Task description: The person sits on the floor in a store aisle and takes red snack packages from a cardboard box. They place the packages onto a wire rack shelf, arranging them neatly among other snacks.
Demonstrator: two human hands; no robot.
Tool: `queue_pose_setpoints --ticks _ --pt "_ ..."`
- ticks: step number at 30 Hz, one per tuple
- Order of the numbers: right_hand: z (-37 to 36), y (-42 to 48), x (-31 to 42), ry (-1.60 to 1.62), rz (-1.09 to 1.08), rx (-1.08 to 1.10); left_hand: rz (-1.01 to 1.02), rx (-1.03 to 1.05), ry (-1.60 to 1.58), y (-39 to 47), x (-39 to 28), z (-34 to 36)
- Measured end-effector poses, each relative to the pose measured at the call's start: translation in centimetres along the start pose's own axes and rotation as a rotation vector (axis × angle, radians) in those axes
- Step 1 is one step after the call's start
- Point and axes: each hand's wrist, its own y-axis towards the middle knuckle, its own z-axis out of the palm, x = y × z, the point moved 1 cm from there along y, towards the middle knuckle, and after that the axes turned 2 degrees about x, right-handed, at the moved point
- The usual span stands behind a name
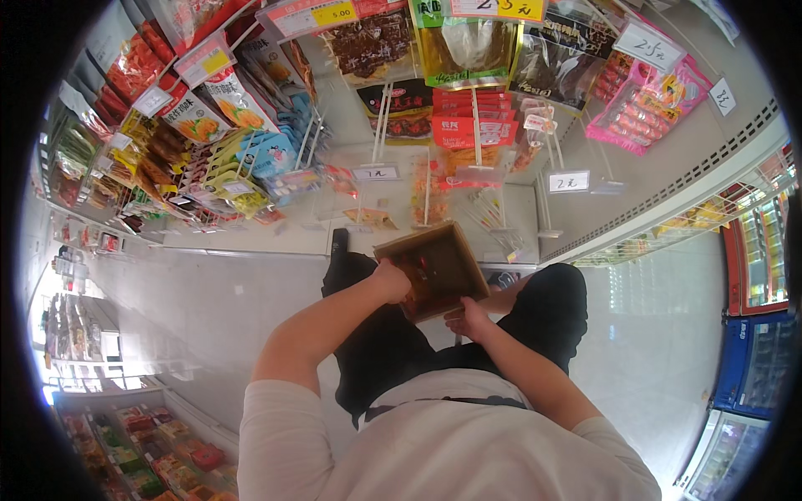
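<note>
An open-topped brown cardboard box [468, 258] is tilted above my lap, between my bent knees. My right hand [470, 320] holds the box by its near right edge. Across the left rim lies my left hand [393, 282], its fingers bent over the side; whether they grip the wall or something inside is hidden. The inside of the box is dark, with a small red item [422, 262] near the left and little else readable.
Ahead stands a shop shelf with hooks of packaged snacks [474, 125] and price tags [376, 172]. Loose packets [371, 218] lie on its bottom shelf [294, 235]. Hanging bags [200, 113] fill the left side. Drink coolers [749, 363] line the right, and a food display [144, 451] stands behind left.
</note>
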Motion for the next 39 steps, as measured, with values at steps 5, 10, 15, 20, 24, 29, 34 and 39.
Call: queue_pose_setpoints --ticks 5,10,15,20,24,29,34,39 --pt "-0.8 0.6 -0.2 -0.017 -0.013 0.002 0.078 -0.193 0.107 2.3 1.2 2.3" --pt "0.1 -0.6 0.6 -0.035 0.009 -0.034 0.087 -0.471 0.007 2.3 1.5 2.6" --pt "0.4 -1.5 0.6 0.016 0.078 -0.026 0.119 -0.772 -0.104 1.6 1.1 1.8" --pt "0.8 -2.2 0.8 0.021 0.105 0.006 0.111 -0.955 -0.183 2.0 1.4 1.5" --pt "2.5 -4.6 1.2 0.015 0.029 -0.048 0.048 -1.04 -0.26 2.1 1.1 1.3" --pt "4.0 -7.6 0.8 0.051 -0.038 -0.172 -0.024 -1.222 -0.379 2.0 1.0 0.8" --pt "3.7 -10.0 0.3 -0.121 -0.302 -0.186 -0.086 -1.4 -0.398 1.0 1.5 0.0" --pt "3.5 -8.5 3.6 -0.546 -0.962 -0.365 -0.044 -1.445 -0.414 -0.5 1.1 -1.0"
